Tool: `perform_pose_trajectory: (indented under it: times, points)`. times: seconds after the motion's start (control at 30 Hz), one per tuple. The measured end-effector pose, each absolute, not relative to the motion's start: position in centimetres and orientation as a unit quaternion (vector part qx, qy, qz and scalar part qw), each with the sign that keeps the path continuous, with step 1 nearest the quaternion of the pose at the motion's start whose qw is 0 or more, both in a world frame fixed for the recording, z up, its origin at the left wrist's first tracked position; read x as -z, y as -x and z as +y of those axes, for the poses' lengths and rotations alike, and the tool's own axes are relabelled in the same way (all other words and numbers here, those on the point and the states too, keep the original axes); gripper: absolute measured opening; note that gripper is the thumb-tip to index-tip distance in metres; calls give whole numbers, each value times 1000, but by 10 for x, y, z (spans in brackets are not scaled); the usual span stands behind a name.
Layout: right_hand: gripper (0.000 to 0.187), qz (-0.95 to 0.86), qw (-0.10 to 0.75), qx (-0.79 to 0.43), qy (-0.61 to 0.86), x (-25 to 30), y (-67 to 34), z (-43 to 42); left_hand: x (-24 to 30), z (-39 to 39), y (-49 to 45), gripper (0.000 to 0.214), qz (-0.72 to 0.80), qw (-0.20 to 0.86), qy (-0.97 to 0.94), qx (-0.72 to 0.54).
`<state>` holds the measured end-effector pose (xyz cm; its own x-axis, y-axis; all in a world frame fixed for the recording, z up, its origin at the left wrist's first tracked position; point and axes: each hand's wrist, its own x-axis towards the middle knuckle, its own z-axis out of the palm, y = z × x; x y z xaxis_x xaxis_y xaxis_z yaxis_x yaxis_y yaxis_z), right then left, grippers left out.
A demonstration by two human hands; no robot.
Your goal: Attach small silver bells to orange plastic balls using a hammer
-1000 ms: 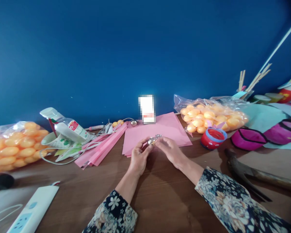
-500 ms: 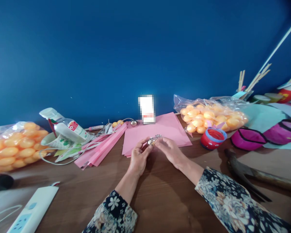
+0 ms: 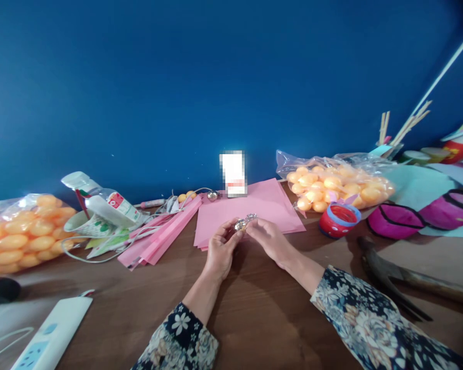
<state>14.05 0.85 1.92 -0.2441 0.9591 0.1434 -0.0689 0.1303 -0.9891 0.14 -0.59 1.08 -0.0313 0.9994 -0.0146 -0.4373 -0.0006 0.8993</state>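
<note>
Between the fingertips of my left hand (image 3: pixel 223 245) is a small shiny silver ball (image 3: pixel 239 224), pinched by thumb and fingers. My right hand (image 3: pixel 268 237) is closed at the other side, its fingertips on a little silvery piece (image 3: pixel 250 218) that looks like a short cluster of shiny beads. The two silver parts touch or nearly touch; whether they are joined I cannot tell. Both hands hover near the front edge of the pink paper sheets (image 3: pixel 254 198). Another silver ball (image 3: pixel 212 195) lies at the back, left of those sheets.
Bags of orange balls stand left (image 3: pixel 19 231) and right (image 3: pixel 332 182). A hammer (image 3: pixel 397 275) lies near my right sleeve. Also around are a red cup (image 3: pixel 338 221), magenta pouches (image 3: pixel 395 221), pink paper strips (image 3: pixel 162 234), a tilted plastic bottle (image 3: pixel 111 200) and a white power strip (image 3: pixel 54 329).
Hardly anything differs. Both hands keep their place and grip, with only a slight shift of the right fingertips at the silvery piece.
</note>
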Motion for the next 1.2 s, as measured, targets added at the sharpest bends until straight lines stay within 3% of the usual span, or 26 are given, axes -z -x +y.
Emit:
perform_pose_trajectory:
  times: [1.2]
  points:
    - [21,-608,467,-444,465,-16,-140,8,-6,-6,-5,42,434,556,-364,-608]
